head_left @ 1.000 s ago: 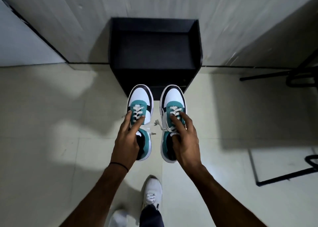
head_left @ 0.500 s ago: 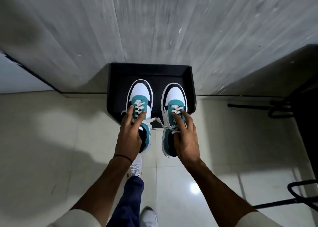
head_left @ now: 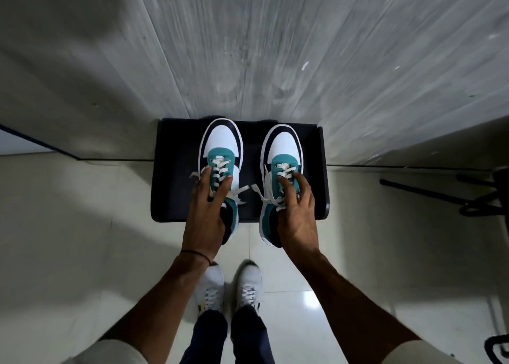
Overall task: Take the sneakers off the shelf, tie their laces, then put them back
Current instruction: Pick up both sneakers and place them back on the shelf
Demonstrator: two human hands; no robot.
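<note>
Two white, black and teal sneakers are held side by side over the top of a black shelf (head_left: 176,170), toes toward the wall. My left hand (head_left: 205,214) grips the left sneaker (head_left: 221,148) from above, fingers spread over its laces and tongue. My right hand (head_left: 296,214) grips the right sneaker (head_left: 283,154) the same way. White lace ends (head_left: 256,195) hang loose between the two shoes. The heels stick out past the shelf's front edge. Whether the soles touch the shelf I cannot tell.
A grey wood-grain wall (head_left: 275,46) rises right behind the shelf. Pale floor tiles (head_left: 82,226) lie all around. Black metal furniture legs (head_left: 468,198) stand at the right. My own feet in white shoes (head_left: 228,289) are below the shelf's front.
I have stepped closer and the view has tilted down. Both hands have carried the sneakers forward from in front of the shelf to over its top.
</note>
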